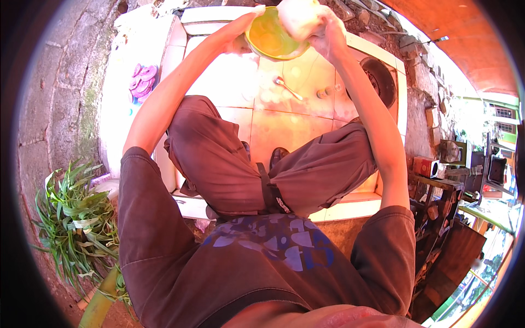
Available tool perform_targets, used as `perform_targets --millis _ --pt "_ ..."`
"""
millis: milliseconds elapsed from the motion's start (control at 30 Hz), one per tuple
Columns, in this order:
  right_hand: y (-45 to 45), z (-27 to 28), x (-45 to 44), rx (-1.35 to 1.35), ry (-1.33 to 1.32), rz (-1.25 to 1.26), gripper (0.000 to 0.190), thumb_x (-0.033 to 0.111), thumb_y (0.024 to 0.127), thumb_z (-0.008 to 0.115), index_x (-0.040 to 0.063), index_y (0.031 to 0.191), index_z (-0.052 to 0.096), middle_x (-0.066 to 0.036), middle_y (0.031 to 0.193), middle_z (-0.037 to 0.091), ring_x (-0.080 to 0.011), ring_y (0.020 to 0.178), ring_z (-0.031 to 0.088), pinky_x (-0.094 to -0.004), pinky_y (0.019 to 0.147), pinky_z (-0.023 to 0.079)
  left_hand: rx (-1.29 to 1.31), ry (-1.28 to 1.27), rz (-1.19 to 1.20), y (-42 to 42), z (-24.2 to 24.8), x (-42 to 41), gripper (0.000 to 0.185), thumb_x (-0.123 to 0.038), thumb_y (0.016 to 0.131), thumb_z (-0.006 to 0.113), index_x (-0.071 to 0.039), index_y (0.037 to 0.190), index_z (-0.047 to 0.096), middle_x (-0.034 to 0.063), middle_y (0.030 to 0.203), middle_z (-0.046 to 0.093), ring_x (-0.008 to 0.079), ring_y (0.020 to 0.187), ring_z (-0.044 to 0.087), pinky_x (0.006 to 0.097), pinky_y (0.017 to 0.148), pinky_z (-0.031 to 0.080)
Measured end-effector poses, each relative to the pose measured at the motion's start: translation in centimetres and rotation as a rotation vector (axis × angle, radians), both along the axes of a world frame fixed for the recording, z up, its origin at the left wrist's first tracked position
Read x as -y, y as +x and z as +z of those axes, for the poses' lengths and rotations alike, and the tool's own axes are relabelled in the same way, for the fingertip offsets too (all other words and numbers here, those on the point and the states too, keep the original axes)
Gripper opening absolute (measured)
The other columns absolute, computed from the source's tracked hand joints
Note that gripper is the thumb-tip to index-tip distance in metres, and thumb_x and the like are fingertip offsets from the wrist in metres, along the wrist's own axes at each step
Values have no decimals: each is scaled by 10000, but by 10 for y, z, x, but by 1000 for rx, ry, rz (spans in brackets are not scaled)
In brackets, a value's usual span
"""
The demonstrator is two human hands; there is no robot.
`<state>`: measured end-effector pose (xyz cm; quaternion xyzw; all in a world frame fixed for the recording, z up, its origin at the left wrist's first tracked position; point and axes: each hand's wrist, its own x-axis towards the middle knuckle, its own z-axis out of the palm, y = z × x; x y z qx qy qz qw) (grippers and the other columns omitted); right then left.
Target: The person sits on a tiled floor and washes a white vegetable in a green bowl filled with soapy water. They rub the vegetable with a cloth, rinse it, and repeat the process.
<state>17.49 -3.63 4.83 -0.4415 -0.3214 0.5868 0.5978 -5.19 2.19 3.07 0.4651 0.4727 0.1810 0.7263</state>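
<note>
My left hand (242, 40) grips the side of a yellow-green bowl (268, 37), which is tilted so its inside faces me. In my right hand (330, 35) is a white foamy wad (299, 18), pressed at the bowl's right rim; glare hides whether it is a sponge or a cloth. Below the bowl, a metal spoon (289, 88) lies on the tiled floor (291, 131) of a low basin. To its right is a small clear glass container (328, 91) on its side. A dark round pan (377, 82) leans beyond my right forearm.
The basin's raised white rim (400, 98) runs around my legs. Purple rounded pieces (143, 82) are piled on the bright ledge at left. Long green leaves (78, 221) lie lower left. Stones (418, 78) border the right side, near a cluttered wooden rack (439, 205).
</note>
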Motion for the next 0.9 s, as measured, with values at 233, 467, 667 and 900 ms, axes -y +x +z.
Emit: perform_targets --millis 233,467,667,900 --pt "16 4 -2 -75 117 -93 492 275 1042 412 30 1469 413 -159 1497 498 -345 1406 479 -620 1190 343 129 -96 -102 1 25 12 629 -619 1023 438 -104 1370 537 109 1269 630 254 1046 633 483 900 544" --pt "19 -5 -4 -69 116 -145 504 312 1074 323 27 1482 403 -155 1508 492 -346 1414 471 -560 1202 353 132 -193 -171 1 0 -9 547 -582 959 564 -130 1266 592 70 1158 659 223 928 613 429 726 502" --pt "21 -3 -3 -30 117 -191 523 343 1087 274 7 1461 420 -168 1513 493 -339 1401 490 -536 1199 368 131 23 -62 4 1 -1 540 -560 937 583 -168 1309 573 48 1205 660 195 996 599 397 788 488" --pt "40 -17 -16 -91 178 -106 531 370 1060 355 19 1446 453 -154 1476 539 -325 1367 529 -537 1181 388 259 -181 -78 10 13 3 652 -678 988 457 -178 1398 538 93 1284 634 254 1077 604 423 819 512"
